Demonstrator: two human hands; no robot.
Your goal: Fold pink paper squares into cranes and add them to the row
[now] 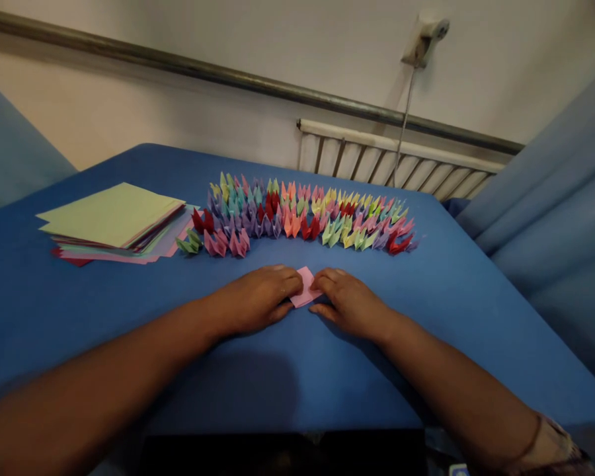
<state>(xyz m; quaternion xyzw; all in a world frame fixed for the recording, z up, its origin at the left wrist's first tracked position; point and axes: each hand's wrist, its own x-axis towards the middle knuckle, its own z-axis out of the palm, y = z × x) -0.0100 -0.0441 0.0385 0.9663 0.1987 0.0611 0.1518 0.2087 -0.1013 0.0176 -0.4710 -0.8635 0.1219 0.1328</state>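
Pink paper [305,292], one piece, folded small; lying on the table's near half, between both hands. Left hand [262,299]: grasping the left side, fingers curled over the edge, thumb at the near corner. Right hand [351,303]: grasping the right side, fingertips on the surface, thumb lower down, contact of that thumb unclear. Step in hand, by judgement: shaping or pressing a fold. Called for next, by judgement: edges kept aligned, firm fingertip pressure along the crease. Beyond: rows of folded paper pieces [292,223], pointed, many colours, packed close together. Leftward: stack of paper sheets [114,215], pale yellow-green on top, edges uneven, just beside the rows' left end. Beneath: blue table [476,284]. Behind: metal rail [228,78] along the wall [277,33], white radiator [327,158] below. Either side: blue curtains [550,192].
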